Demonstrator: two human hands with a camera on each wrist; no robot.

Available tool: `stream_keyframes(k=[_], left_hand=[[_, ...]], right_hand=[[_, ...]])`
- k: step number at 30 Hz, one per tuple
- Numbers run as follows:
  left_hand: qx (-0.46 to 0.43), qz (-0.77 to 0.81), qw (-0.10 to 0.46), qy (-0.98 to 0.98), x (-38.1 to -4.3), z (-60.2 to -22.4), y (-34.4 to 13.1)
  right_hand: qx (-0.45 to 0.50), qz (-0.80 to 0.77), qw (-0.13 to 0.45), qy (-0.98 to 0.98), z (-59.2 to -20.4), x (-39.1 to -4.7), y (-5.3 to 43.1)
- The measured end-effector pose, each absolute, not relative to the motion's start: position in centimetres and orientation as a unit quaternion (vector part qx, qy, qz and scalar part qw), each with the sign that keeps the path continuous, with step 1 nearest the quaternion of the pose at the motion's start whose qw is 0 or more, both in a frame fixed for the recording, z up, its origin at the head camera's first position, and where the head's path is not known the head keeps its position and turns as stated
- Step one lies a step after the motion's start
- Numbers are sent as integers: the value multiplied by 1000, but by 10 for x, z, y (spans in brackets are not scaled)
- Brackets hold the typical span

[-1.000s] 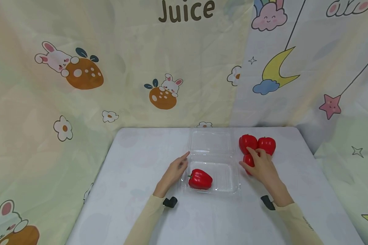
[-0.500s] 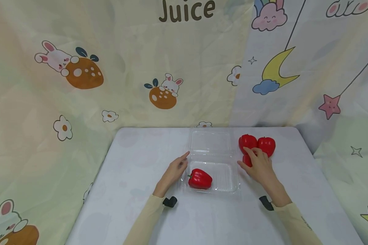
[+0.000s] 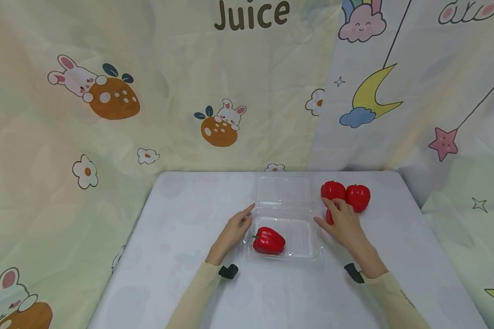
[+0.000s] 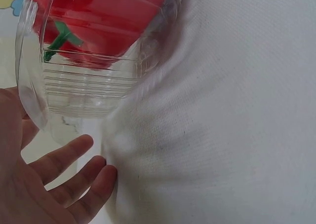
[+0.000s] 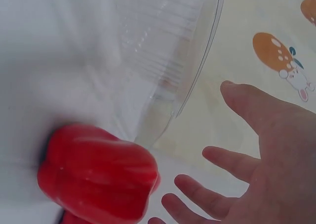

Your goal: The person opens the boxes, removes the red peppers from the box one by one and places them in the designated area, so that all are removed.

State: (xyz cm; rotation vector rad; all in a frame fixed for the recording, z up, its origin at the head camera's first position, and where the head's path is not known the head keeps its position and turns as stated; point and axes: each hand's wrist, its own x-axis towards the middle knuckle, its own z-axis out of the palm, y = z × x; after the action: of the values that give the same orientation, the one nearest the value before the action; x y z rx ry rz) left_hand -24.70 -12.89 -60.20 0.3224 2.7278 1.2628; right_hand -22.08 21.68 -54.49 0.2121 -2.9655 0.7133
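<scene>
A clear plastic clamshell box (image 3: 300,237) lies opened out, its lid (image 3: 286,189) flat behind the base. One red bell pepper (image 3: 269,241) with a green stem lies on its side in the base, at the left. My left hand (image 3: 233,232) is at the box's left rim, fingers extended; in the left wrist view its fingers (image 4: 69,157) look relaxed. Over a red bell pepper (image 3: 329,216) right of the box hovers my right hand (image 3: 346,228), partly hiding it. In the right wrist view the fingers (image 5: 207,194) are spread, apart from that pepper (image 5: 98,174).
Two more red bell peppers, one at the left (image 3: 332,189) and one at the right (image 3: 358,198), stand behind my right hand. A white cloth covers the table (image 3: 181,201). A printed curtain (image 3: 169,91) hangs behind the table's far edge.
My right hand has shifted slightly left, toward the box's right rim, above the nearest pepper. My left hand, the box and the pepper inside it have stayed put.
</scene>
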Motion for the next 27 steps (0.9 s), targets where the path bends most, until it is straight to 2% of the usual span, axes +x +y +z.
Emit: stream_keyframes(k=[27], left_hand=[[107,409,57,904,-248,-604,-128]], right_hand=[[108,235,29,-965,-543,-213,178]])
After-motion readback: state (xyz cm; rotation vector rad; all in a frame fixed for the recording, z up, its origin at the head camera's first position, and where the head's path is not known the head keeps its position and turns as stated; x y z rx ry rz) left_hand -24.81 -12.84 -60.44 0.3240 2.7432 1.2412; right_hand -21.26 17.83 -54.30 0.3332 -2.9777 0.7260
